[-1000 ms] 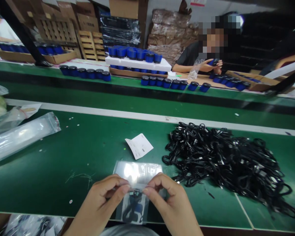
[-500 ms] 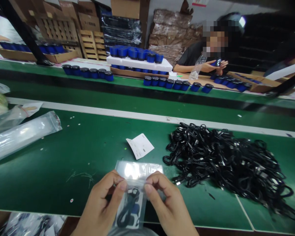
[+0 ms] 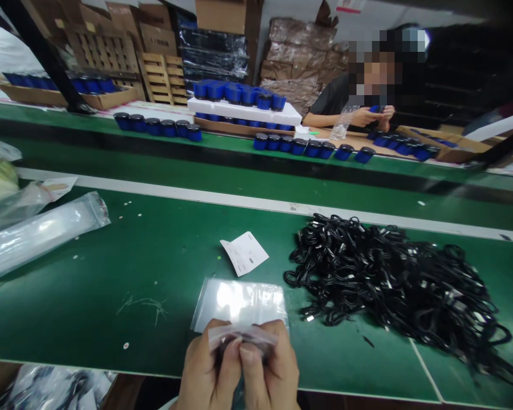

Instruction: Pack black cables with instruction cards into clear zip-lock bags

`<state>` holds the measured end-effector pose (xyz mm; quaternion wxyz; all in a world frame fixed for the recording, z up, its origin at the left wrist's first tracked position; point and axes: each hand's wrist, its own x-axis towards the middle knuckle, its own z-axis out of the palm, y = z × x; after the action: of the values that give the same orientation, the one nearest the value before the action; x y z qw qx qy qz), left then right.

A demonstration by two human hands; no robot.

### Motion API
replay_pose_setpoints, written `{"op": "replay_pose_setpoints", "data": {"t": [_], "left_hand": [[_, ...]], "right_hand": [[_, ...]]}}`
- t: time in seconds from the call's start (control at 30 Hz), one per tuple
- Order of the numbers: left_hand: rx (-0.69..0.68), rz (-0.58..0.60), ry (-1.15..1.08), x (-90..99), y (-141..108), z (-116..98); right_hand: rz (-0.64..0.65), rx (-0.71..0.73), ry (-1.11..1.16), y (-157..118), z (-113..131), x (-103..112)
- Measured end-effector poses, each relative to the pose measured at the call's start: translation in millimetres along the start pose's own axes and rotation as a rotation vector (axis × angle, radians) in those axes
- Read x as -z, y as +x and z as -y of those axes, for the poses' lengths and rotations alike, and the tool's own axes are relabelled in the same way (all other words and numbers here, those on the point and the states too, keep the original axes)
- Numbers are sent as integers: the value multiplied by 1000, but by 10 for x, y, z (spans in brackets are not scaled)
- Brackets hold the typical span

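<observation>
My left hand (image 3: 211, 364) and my right hand (image 3: 269, 361) pinch the top of a small clear zip bag (image 3: 222, 335) at the table's near edge, thumbs side by side. My hands now hide most of what is inside it. Just beyond them, a stack of flat clear bags (image 3: 239, 302) lies on the green table, shining under the light. A folded white leaflet (image 3: 245, 254) rests behind that stack. To the right is a large heap of black USB cables (image 3: 380, 273).
Long clear plastic packs (image 3: 43, 233) lie on the left. Filled bags sit in a box (image 3: 60, 390) below the table edge. Across the bench stand rows of blue jars with black lids (image 3: 312, 148) and a white foam tray (image 3: 243, 110). A co-worker (image 3: 359, 108) handles a blue item there.
My hands have come together and lower, thumbs now meeting at the bag's top. The black cable seen through the bag before is now hidden. More of the flat bag stack shows.
</observation>
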<state>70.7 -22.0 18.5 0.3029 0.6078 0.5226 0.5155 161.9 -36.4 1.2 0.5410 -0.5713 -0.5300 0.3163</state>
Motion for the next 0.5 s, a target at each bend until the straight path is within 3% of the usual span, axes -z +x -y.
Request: {"op": "replay_pose_setpoints", "data": {"t": [0.13,0.23,0.37,0.5], "left_hand": [[-101,-17,55,21,7,-24],[-169,-18,55,81,55,-33],[-152,170,2,242,164,-5],[-47,347,22,373,260,-7]], "right_hand": [[-75,52,-30,-96,18,-1],[-5,32,87,-6,100,29],[165,-43,296,236,197,136],[272,-160,367,349,206,216]]}}
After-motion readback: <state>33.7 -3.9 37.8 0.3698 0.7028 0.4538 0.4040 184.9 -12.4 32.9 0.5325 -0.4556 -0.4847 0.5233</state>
